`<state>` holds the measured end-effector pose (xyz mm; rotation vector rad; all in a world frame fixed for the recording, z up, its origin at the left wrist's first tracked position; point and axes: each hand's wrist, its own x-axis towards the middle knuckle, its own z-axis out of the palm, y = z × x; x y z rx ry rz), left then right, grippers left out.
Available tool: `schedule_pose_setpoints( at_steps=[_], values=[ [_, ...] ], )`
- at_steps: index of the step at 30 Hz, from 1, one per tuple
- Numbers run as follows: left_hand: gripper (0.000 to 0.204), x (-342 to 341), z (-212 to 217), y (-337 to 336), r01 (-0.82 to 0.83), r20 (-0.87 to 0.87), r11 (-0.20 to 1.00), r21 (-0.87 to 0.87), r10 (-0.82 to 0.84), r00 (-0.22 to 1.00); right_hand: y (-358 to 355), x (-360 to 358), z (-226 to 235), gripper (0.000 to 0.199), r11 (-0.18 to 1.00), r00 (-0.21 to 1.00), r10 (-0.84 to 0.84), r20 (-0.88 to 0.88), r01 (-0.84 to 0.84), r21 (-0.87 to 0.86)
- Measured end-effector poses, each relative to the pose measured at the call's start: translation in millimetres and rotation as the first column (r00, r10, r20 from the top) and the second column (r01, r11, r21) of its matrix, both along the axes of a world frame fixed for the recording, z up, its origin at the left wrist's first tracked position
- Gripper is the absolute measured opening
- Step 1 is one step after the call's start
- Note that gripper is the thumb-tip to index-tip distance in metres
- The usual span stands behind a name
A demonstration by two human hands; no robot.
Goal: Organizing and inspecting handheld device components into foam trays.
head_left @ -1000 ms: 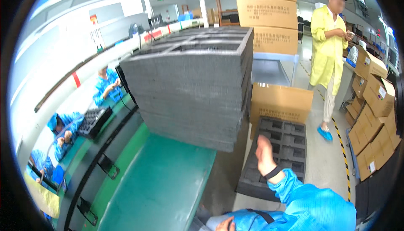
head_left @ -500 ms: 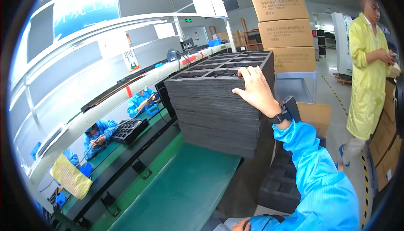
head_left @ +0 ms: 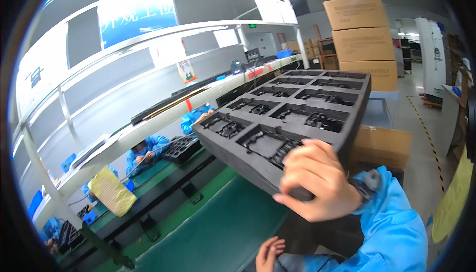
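Observation:
A black foam tray (head_left: 277,177) with two rows of compartments tilts down toward me at mid-view. Black plastic parts (head_left: 322,122) with thin frames lie in its compartments. My right hand (head_left: 317,180) is closed on the tray's near right corner, thumb below and fingers over the top edge. What is under the tray is mostly hidden. Low in the view, my left hand (head_left: 270,253) is apart from the tray, holding nothing, its fingers loosely bent and parted.
A green work surface (head_left: 218,227) lies below the tray. To the left, people in blue sit along a bench, one beside another black tray (head_left: 181,149). Stacked cardboard boxes (head_left: 364,39) rise behind. An open carton (head_left: 384,145) stands at right, and yellow clothing (head_left: 453,202) shows at the right edge.
My right hand has gone from resting on the stack's top to gripping the top tray, now nearer and tilted. My left hand shows more. The person in yellow is mostly out of view.

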<state>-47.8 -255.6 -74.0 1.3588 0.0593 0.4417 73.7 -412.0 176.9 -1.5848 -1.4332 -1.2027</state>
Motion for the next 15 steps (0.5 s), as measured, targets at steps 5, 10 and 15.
schedule_pose_setpoints(
  at_steps=[5,10,15],
  values=[
    [0.058,26.2,32.3,40.2,0.195,0.229,0.848,-0.492,-0.091,0.969,-75.1,-20.7,-9.3,0.029,0.989,0.995,0.077,-0.06,-0.084,-0.124],
    [0.072,70.8,37.4,78.8,0.477,0.505,0.374,-0.795,-0.025,0.863,-182.6,38.9,-34.0,0.049,0.978,0.923,0.177,-0.341,-0.125,0.169],
    [0.068,108.8,64.0,74.3,0.567,0.614,0.484,-0.666,-0.075,0.786,-286.9,104.7,-45.4,0.054,0.95,0.885,0.121,-0.449,0.029,0.312]
  ],
)
